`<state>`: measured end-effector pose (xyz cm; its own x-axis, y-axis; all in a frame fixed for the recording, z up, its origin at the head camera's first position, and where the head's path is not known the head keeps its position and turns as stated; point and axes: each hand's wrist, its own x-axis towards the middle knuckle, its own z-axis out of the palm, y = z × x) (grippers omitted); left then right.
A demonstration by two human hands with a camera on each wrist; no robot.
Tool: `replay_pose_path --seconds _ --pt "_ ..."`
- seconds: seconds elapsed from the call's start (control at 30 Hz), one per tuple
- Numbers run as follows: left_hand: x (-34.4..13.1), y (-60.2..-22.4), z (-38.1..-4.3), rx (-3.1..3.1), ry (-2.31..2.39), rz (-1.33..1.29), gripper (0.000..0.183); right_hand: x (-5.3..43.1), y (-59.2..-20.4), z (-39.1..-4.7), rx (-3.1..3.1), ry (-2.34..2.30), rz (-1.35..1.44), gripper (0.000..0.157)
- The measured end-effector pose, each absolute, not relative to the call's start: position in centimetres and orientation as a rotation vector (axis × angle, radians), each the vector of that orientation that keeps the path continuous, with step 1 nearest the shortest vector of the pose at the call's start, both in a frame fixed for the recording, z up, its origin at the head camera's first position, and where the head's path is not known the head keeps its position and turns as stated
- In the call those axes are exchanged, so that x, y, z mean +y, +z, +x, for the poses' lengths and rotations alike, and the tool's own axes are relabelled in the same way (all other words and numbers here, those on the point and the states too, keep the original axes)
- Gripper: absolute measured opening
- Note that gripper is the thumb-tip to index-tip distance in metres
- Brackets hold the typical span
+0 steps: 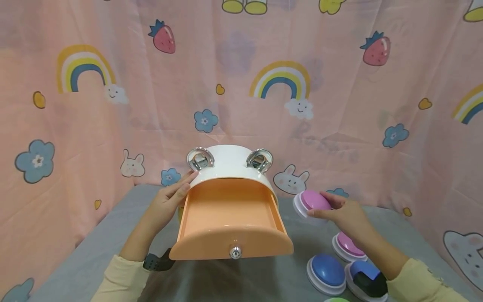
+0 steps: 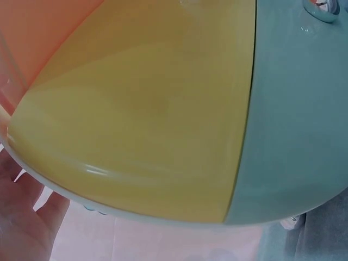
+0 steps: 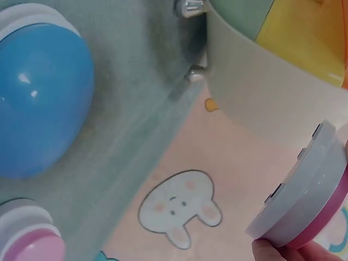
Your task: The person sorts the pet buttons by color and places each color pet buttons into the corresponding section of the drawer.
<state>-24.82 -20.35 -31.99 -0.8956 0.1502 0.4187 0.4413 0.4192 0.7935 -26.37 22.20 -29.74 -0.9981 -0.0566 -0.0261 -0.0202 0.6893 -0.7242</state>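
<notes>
A white rounded cabinet [image 1: 230,161] with two silver ear-like rings stands at the middle of the table, its top orange drawer [image 1: 230,243] pulled out by a silver knob [image 1: 235,252]. Against the cabinet's upper left side rests my left hand [image 1: 166,205], fingers extended. The left wrist view shows a yellow panel [image 2: 152,119] and a grey-green panel [image 2: 296,109] of the cabinet's front. Right of the cabinet, my right hand [image 1: 349,214] pinches a pink domed push button [image 1: 315,200] by its edge, raised above the table and tilted. Its pale base [image 3: 299,190] faces the cabinet in the right wrist view.
On the grey table [image 1: 94,260], below my right forearm, sit another pink button [image 1: 349,243], a blue button [image 1: 328,269] and a second blue one [image 1: 363,267] partly hidden by the wrist strap. A green button [image 1: 337,300] shows at the bottom edge. A printed pink curtain [image 1: 339,109] hangs behind.
</notes>
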Motion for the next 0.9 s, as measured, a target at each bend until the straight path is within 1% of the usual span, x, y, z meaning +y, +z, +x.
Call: replay_pose_path --seconds 0.5,0.9 --pt "-20.3 -32.1 -24.7 -2.396 -1.461 -0.511 0.046 20.6 -26.7 -24.2 2.879 -1.207 -0.180 0.099" --pt "-20.3 -32.1 -24.7 -2.345 -1.495 -0.580 0.044 18.7 -24.1 -22.9 2.879 -1.257 -0.282 0.093"
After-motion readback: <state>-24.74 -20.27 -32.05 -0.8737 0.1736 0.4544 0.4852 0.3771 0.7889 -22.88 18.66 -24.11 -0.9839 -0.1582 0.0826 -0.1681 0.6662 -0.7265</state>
